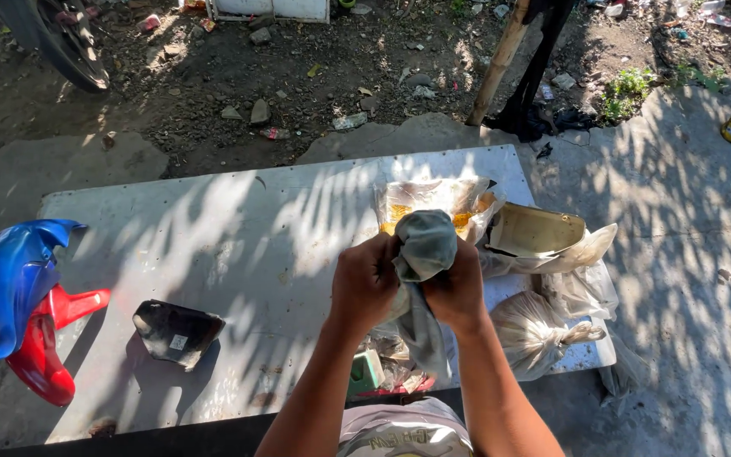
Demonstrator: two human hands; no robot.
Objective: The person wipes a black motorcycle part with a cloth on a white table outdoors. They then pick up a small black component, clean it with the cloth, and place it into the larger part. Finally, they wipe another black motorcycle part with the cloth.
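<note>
Grey cloth (423, 254) sits bunched between my two hands above the near right part of the white board (239, 245). My left hand (364, 283) is closed tight on the cloth's left side, fingers curled into the fabric. My right hand (458, 288) is closed on the other side, gripping the same bundle, and the two fists press close together. A loose tail of the cloth hangs down between my wrists toward my lap.

Just behind my hands lies a clear plastic bag (433, 203) with something yellowish inside; I cannot make out what it is through the glare. To the right of it rests a curved cream-coloured panel (539, 233), and below that a knotted plastic bag (535, 334) of pale stuff lies at the board's right edge. Under my left forearm a small green block (365, 371) rests among scraps of wrapping.

Further left on the board lies a dark, shiny piece of panel (177, 333). At the far left edge a blue cover (19, 279) lies over a red cover (44, 355), touching it. Beyond the board is bare dirt with stones, a wooden post (501, 59) and part of a tyre (65, 38).
</note>
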